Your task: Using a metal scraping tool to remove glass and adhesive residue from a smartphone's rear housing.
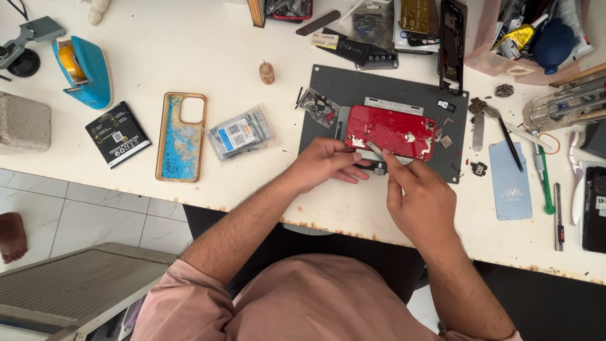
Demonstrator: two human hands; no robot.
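Note:
A red phone housing (391,129) lies opened on a dark grey work mat (328,88) at the middle of the white table. My left hand (325,163) rests on the housing's near left edge, fingers curled against it. My right hand (420,199) pinches a thin metal tool (375,149) whose tip touches the near edge of the housing, beside the left fingers. A small dark part under the hands is mostly hidden.
Left of the mat lie a clear bag of parts (242,134), a blue glitter phone case (182,136), a black battery pack (117,134) and a blue tape dispenser (85,69). Tweezers (505,136), a light blue card (510,183), a green tool (545,180) and a pink bin (530,38) stand right.

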